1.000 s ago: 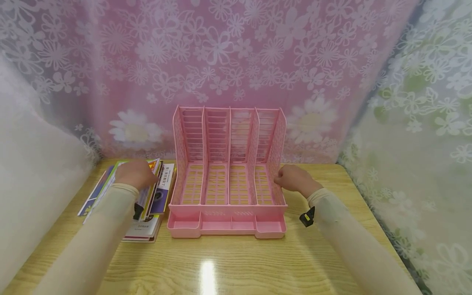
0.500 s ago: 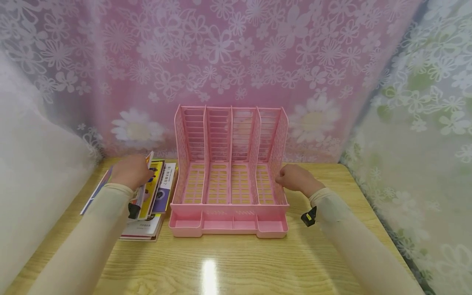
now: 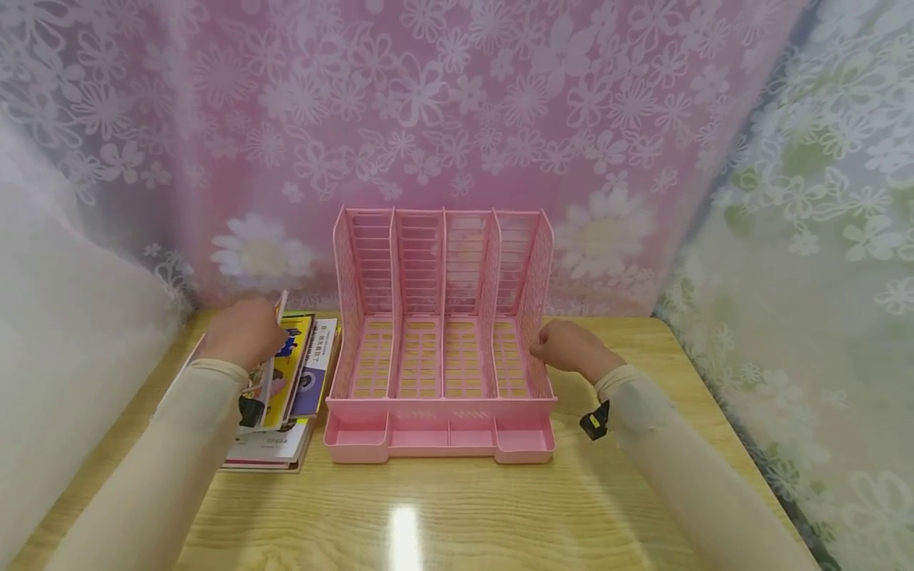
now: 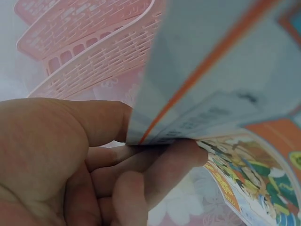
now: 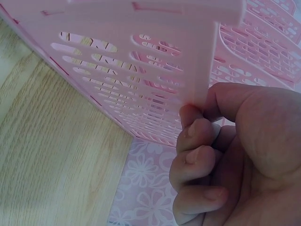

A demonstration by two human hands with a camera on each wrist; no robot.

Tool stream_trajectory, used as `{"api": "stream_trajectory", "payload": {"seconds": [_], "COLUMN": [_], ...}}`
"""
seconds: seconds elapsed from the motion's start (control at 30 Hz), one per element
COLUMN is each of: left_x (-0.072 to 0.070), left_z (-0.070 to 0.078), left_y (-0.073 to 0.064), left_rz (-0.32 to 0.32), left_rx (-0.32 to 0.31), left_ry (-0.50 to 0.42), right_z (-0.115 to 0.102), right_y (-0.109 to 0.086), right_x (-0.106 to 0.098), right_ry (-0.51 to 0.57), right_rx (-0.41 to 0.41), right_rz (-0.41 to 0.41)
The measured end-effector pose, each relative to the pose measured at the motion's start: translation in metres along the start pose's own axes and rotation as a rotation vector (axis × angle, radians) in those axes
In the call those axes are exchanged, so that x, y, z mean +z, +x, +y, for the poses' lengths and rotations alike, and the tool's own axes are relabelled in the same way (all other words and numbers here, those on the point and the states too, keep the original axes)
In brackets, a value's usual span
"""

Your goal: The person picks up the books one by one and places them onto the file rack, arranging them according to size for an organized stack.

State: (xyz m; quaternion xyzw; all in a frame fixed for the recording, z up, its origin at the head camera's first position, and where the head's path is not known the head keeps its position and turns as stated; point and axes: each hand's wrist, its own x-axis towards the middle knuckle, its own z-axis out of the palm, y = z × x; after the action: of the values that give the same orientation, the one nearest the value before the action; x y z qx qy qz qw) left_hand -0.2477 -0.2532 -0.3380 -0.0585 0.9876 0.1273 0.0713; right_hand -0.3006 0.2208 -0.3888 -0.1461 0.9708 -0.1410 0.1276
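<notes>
My left hand [image 3: 243, 333] is over the book pile on the left and pinches a thin book [image 4: 211, 75] between thumb and fingers. That book has a pale, orange-striped side and a colourful picture cover, and is tilted up on edge. Beneath it lie a yellow book [image 3: 294, 353], a white-and-purple book [image 3: 309, 379] and a white book [image 3: 274, 446]. At the right side of the pink desktop file organizer [image 3: 443, 404], my right hand [image 3: 571, 346] pinches the edge of its perforated side panel [image 5: 200, 61]. The organizer stands upright with its slots facing me.
A row of small open trays [image 3: 439, 434] runs along the organizer's front. The wooden table [image 3: 457, 515] ends at a pink flowered curtain [image 3: 443, 119] behind, with pale cloth [image 3: 821, 277] on the right.
My left hand has moved slightly left with the book, which has tilted up on edge, showing more of the yellow book. My right hand stays at the organizer.
</notes>
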Motion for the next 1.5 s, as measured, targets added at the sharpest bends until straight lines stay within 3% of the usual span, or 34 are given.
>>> {"api": "stream_trajectory", "payload": {"seconds": [0.7,0.97,1.23,1.5], "left_x": [-0.026,-0.033,-0.034,-0.024], "left_z": [0.003,0.010,0.012,0.014], "left_y": [-0.013,-0.020,-0.028,-0.029], "left_rz": [0.302,0.384,0.491,0.588], "left_rx": [0.100,0.077,0.100,0.099], "left_ry": [-0.085,-0.115,-0.201,-0.270], "right_z": [0.000,0.000,0.000,0.000], "right_y": [-0.001,0.000,0.001,0.001], "right_x": [-0.001,0.000,0.000,0.000], "right_ry": [0.014,0.001,0.018,0.027], "right_rx": [-0.019,-0.001,0.008,0.004], "right_rz": [0.006,0.000,-0.016,-0.022]}}
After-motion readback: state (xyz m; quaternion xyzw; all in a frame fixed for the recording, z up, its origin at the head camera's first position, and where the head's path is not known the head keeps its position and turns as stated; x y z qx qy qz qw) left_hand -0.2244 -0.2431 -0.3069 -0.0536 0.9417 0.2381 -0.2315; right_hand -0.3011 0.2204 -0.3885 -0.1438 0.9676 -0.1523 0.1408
